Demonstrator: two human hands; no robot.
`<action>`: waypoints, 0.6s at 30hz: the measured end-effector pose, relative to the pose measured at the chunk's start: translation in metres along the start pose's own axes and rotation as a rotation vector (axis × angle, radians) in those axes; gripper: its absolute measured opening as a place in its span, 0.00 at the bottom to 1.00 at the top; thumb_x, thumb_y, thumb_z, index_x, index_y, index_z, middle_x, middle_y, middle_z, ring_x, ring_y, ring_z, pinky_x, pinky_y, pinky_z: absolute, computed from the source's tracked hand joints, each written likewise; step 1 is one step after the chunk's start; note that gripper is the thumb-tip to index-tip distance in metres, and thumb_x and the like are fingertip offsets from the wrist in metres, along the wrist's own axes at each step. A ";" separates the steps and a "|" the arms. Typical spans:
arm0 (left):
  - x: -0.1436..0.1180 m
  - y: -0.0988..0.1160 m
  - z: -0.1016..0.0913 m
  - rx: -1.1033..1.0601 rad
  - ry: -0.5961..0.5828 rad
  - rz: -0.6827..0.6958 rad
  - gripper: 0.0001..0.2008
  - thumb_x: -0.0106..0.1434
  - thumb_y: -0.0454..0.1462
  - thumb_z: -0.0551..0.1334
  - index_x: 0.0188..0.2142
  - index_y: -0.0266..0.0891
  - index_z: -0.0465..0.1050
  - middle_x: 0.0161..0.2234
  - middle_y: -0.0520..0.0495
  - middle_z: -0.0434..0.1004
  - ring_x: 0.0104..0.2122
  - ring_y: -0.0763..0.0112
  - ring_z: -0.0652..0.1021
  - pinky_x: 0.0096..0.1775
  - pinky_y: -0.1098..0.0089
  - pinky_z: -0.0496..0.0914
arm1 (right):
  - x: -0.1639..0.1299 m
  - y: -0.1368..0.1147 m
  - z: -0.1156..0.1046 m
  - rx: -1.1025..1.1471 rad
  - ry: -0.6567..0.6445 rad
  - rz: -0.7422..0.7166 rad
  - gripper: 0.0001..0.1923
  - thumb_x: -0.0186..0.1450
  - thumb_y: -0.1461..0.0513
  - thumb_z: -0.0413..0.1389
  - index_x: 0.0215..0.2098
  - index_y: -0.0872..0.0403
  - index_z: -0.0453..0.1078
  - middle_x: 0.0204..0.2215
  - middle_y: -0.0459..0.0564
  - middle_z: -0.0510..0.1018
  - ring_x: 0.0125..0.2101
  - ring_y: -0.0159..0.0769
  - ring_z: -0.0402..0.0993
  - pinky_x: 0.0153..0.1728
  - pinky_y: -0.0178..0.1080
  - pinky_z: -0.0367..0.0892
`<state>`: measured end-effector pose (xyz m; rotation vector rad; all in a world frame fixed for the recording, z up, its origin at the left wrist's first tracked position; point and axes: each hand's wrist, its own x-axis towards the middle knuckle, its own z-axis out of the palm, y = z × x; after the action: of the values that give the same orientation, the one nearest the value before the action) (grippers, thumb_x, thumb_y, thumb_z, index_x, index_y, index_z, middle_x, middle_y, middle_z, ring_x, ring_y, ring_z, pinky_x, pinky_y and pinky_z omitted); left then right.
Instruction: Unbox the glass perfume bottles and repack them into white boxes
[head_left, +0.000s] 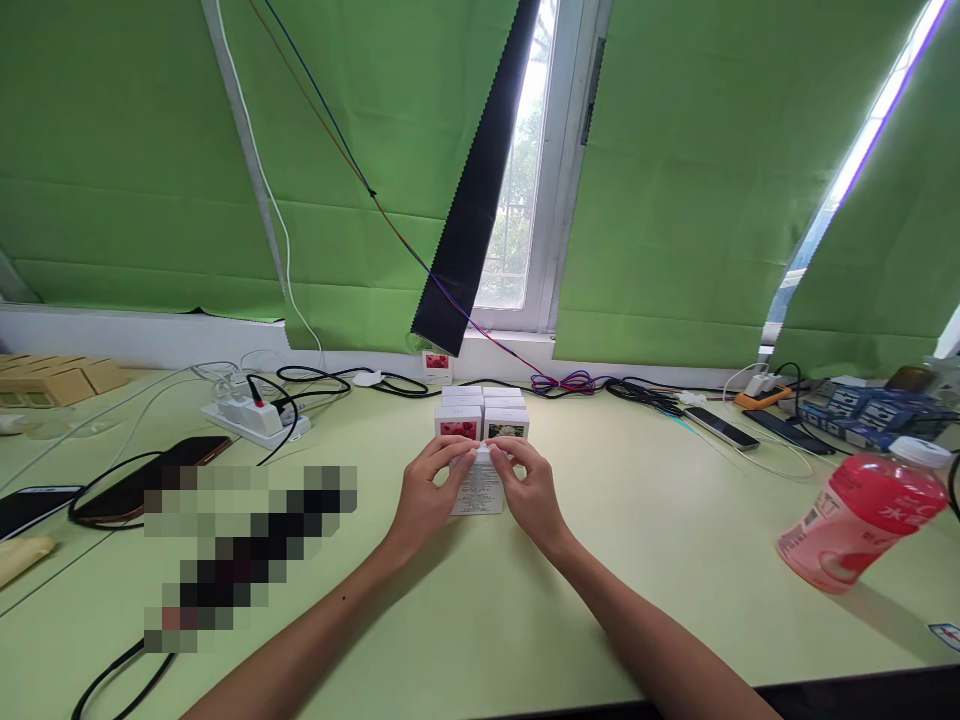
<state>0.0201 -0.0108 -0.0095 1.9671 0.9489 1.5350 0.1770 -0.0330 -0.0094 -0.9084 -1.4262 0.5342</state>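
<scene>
A small white box with printed text on its near side stands on the pale green table in front of me. My left hand has its thumb and fingers closed on the box's upper left part. At the upper right, my right hand grips the same box, and the two thumbs nearly meet at its top edge. Just behind it, several white boxes stand in two columns, with flower pictures on their near sides. The far side of the held box is hidden.
A pink bottle stands at the right. A white power strip, a dark phone and cables lie at the left. Further phones and blue packs are at the back right. Another flower-picture box stands by the wall.
</scene>
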 end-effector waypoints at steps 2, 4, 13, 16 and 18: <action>0.000 0.000 0.000 -0.006 0.001 -0.011 0.11 0.67 0.44 0.62 0.42 0.45 0.81 0.44 0.45 0.79 0.47 0.62 0.78 0.47 0.66 0.75 | 0.000 0.000 0.000 0.000 -0.007 0.006 0.13 0.71 0.55 0.54 0.44 0.47 0.80 0.42 0.50 0.81 0.43 0.41 0.76 0.39 0.40 0.69; 0.000 0.001 0.000 -0.014 0.002 -0.020 0.12 0.67 0.45 0.62 0.42 0.45 0.81 0.44 0.45 0.79 0.46 0.62 0.78 0.46 0.65 0.75 | 0.000 0.000 0.000 0.005 -0.010 0.011 0.13 0.72 0.55 0.54 0.44 0.47 0.80 0.42 0.50 0.82 0.43 0.41 0.76 0.39 0.40 0.68; 0.001 0.003 0.001 -0.024 0.016 -0.025 0.12 0.66 0.45 0.62 0.41 0.44 0.82 0.43 0.44 0.79 0.45 0.62 0.79 0.44 0.66 0.75 | 0.000 0.002 0.000 -0.011 -0.009 0.008 0.13 0.72 0.55 0.54 0.45 0.48 0.80 0.42 0.51 0.82 0.43 0.41 0.76 0.38 0.40 0.69; 0.002 0.003 0.000 -0.016 0.014 -0.008 0.12 0.66 0.45 0.62 0.40 0.44 0.82 0.42 0.44 0.79 0.44 0.62 0.79 0.45 0.65 0.75 | 0.000 0.001 0.000 -0.017 -0.010 0.003 0.13 0.72 0.55 0.54 0.45 0.48 0.80 0.41 0.51 0.82 0.42 0.41 0.76 0.37 0.40 0.69; 0.002 0.004 0.000 -0.010 0.015 0.002 0.11 0.66 0.45 0.62 0.39 0.44 0.82 0.42 0.45 0.79 0.44 0.63 0.79 0.45 0.65 0.75 | 0.000 0.001 0.000 -0.021 -0.011 0.004 0.13 0.72 0.55 0.54 0.45 0.47 0.80 0.41 0.50 0.82 0.42 0.41 0.77 0.37 0.40 0.69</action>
<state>0.0213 -0.0119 -0.0052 1.9524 0.9436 1.5554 0.1771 -0.0322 -0.0098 -0.9265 -1.4429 0.5289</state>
